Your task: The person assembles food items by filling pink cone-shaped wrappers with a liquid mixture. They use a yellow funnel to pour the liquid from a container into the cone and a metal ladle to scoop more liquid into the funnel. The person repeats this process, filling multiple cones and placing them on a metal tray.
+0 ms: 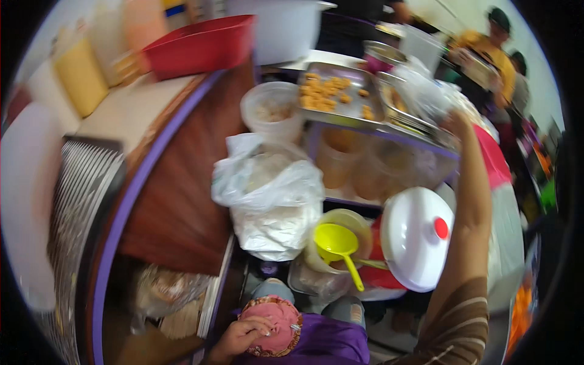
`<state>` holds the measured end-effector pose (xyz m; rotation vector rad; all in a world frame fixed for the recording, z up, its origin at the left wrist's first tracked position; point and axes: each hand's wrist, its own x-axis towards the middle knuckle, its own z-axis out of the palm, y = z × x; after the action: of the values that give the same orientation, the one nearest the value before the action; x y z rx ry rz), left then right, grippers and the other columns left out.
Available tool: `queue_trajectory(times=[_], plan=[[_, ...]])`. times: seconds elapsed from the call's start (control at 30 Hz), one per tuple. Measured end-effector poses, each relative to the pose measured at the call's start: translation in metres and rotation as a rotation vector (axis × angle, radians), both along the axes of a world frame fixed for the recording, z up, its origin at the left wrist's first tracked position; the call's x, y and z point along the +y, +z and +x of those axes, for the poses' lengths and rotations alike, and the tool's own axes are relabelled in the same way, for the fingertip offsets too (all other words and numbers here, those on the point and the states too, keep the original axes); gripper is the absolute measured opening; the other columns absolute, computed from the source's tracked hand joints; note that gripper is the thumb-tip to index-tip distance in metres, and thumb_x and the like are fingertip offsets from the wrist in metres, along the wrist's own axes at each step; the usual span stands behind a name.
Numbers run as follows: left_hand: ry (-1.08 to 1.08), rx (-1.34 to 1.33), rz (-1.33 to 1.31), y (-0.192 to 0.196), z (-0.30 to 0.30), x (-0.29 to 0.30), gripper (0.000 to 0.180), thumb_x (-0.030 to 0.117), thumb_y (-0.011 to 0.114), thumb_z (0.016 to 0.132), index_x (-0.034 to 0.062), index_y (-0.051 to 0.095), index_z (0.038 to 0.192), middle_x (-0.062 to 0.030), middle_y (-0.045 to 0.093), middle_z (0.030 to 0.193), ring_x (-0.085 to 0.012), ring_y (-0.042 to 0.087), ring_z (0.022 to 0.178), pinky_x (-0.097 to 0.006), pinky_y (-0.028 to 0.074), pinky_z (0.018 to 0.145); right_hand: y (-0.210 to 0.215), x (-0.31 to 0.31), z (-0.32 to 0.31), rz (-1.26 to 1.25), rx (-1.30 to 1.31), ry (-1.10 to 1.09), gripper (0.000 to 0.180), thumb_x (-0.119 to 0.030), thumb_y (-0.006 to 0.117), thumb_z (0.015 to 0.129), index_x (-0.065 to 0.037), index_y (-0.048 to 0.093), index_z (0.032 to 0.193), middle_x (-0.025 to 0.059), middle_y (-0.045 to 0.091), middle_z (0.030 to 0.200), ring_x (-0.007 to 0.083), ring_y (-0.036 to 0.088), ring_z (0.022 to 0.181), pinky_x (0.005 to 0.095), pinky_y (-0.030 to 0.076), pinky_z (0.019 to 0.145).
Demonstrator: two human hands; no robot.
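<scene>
My left hand [244,336] is held low in front of me, over the pink round patch [281,313] on my purple apron [331,337]. Its fingers are bent together, with a tiny whitish spot at the tips that I cannot make out. My right arm reaches far out to the right, and my right hand [455,121] is at a clear plastic bag [426,94] beside the metal trays. Blur and the bag hide its fingers. Left of it, a metal tray [347,106] holds several golden-brown pieces of food.
Below the trays stand a white foil-like bag [274,228], a yellow-green ladle [334,240] in a tub [362,228], and a red container with a white lid [417,243]. A red bin [201,45] sits at the upper left. Other people [486,48] are at the far right.
</scene>
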<state>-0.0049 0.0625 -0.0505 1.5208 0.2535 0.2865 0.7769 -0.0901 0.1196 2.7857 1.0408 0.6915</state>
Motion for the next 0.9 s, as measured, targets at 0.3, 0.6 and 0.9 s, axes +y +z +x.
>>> queue_trajectory(times=[0.3,0.6,0.9], plan=[[-0.02,0.022,-0.112,-0.01,-0.012,-0.005,0.014,0.01,0.051,0.086,-0.0023,0.058,0.091,-0.009,0.059,0.098,-0.0185,0.052,0.099,-0.031,0.039,0.087,0.018,0.02,0.043,0.022,-0.304,0.189,0.054,-0.028,0.081,0.037,-0.002,0.061,0.08,0.0181,0.06,0.078,0.0313,0.058,0.072,0.0389,0.047,0.064],[0.01,0.042,-0.19,-0.022,-0.02,-0.024,0.017,0.015,0.05,0.089,0.0001,0.056,0.094,-0.0034,0.056,0.092,-0.0124,0.049,0.098,-0.027,0.037,0.087,0.176,0.09,-0.104,0.69,0.805,0.529,0.027,-0.025,0.063,0.069,-0.002,0.06,0.082,0.0109,0.058,0.072,0.0197,0.056,0.062,0.0302,0.046,0.053],[0.029,-0.142,-0.167,-0.023,-0.023,-0.031,0.014,0.013,0.049,0.088,0.0011,0.056,0.091,-0.0046,0.057,0.1,-0.0127,0.05,0.097,-0.026,0.038,0.086,0.242,0.219,-0.391,0.832,1.259,0.846,0.02,-0.015,0.047,0.083,0.001,0.056,0.092,0.0102,0.057,0.085,0.0133,0.057,0.072,0.0211,0.053,0.063]])
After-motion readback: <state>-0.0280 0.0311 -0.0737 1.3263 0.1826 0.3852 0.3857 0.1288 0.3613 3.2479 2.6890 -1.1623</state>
